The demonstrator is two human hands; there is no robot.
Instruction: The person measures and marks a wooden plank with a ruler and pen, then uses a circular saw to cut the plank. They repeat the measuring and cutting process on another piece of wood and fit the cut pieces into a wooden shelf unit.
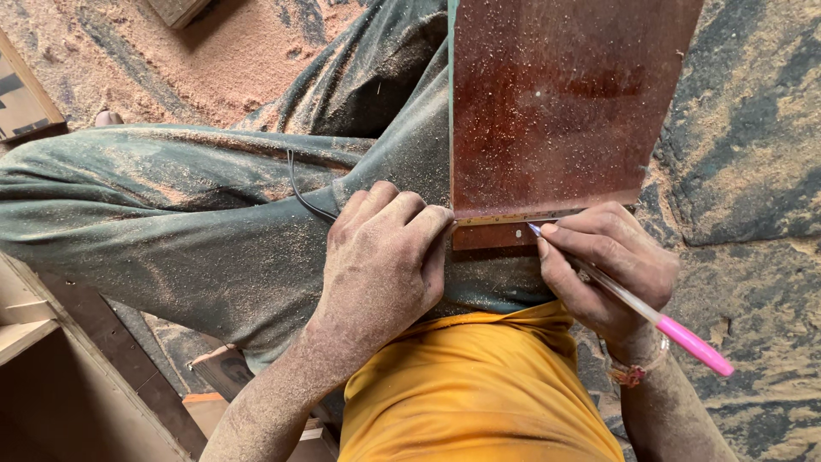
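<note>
A dusty reddish board [556, 103] rests on the person's lap, over grey-green trousers [197, 214], and runs away from the body toward 12 o'clock. Its near edge lies crosswise, from 9 to 3 o'clock, just ahead of both hands. Along that edge sits a thin ruler [513, 220], its long axis also 9 to 3.

The left hand [380, 257] is at 9 o'clock of the ruler. It lies knuckles up, fingers curled down, fingertips pressing on the ruler's left end and the board's corner; it pins rather than grasps. The forearm comes in from 7 o'clock.

The right hand [607, 265] is at 3 o'clock of the ruler. Its grip is clenched on a pen [633, 299] with a clear barrel and pink cap. The pen's long axis runs from 4 o'clock up to 10 o'clock, and the tip touches the board just under the ruler's edge, nearer its right half. So the right hand is the one nearer the marking point, with the line to follow stretching toward 9 o'clock, toward the left hand. The wrist, wearing a bracelet [633, 372], is bent inward.

A yellow shirt [479, 385] fills 6 o'clock; sawdust covers the floor [753, 128].
</note>
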